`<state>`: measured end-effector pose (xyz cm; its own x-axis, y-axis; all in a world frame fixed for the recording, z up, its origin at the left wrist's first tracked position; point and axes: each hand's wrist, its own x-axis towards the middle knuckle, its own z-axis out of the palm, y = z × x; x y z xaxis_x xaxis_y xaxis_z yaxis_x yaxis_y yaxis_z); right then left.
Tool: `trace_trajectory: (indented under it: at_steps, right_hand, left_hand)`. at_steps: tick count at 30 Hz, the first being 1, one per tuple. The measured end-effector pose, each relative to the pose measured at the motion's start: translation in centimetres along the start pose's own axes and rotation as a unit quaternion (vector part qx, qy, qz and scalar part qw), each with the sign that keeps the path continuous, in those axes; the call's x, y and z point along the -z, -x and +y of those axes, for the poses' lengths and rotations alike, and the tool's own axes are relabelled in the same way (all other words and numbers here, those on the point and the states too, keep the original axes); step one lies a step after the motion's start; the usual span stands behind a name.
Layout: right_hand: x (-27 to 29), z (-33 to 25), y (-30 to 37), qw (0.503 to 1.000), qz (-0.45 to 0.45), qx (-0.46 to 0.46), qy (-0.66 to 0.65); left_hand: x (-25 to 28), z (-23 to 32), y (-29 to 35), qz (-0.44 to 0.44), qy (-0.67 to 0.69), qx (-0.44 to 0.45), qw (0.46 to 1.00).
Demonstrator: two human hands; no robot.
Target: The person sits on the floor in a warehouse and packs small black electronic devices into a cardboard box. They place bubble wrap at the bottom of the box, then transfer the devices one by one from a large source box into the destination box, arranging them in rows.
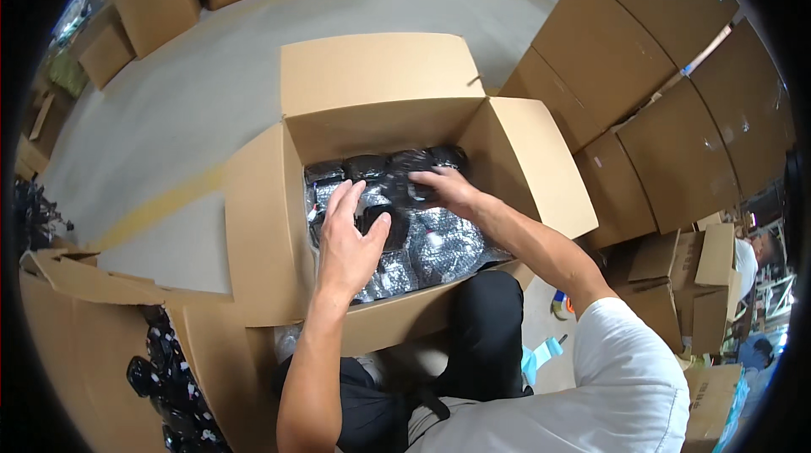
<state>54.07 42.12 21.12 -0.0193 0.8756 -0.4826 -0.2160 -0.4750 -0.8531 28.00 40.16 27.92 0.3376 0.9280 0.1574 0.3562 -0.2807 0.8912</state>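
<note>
An open cardboard box (376,46) stands before me, packed with black items wrapped in clear bubble wrap (448,252). My left hand (351,242) is over the left part of the contents, its fingers and thumb apart. Beside its thumb sits a rounded black item (395,232); whether they touch is unclear. Toward the far middle of the box, my right hand (452,189) has its fingers closed over a black plastic-wrapped item (405,183), which is smeared by motion. Some of the right fingers are hidden behind that item.
Stacked cartons (608,39) rise on the right. At lower left, another open carton (93,343) holds black bagged items (169,377). More boxes (156,1) line the far floor. A light-blue piece (541,356) lies by my knee. Another person (748,267) is at far right.
</note>
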Motion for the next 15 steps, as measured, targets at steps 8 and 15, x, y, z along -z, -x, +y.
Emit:
trace_trajectory:
  at_steps: [8,15]
  right_hand:
    - [10.2,10.1,-4.0,0.978,0.055,-0.190,0.070]
    - [12.4,12.4,-2.0,0.919,0.085,-0.067,0.378]
  left_hand:
    - [3.0,-0.9,2.1,0.058,-0.037,0.016,0.998]
    - [4.6,2.3,4.7,0.130,-0.010,-0.074,0.989]
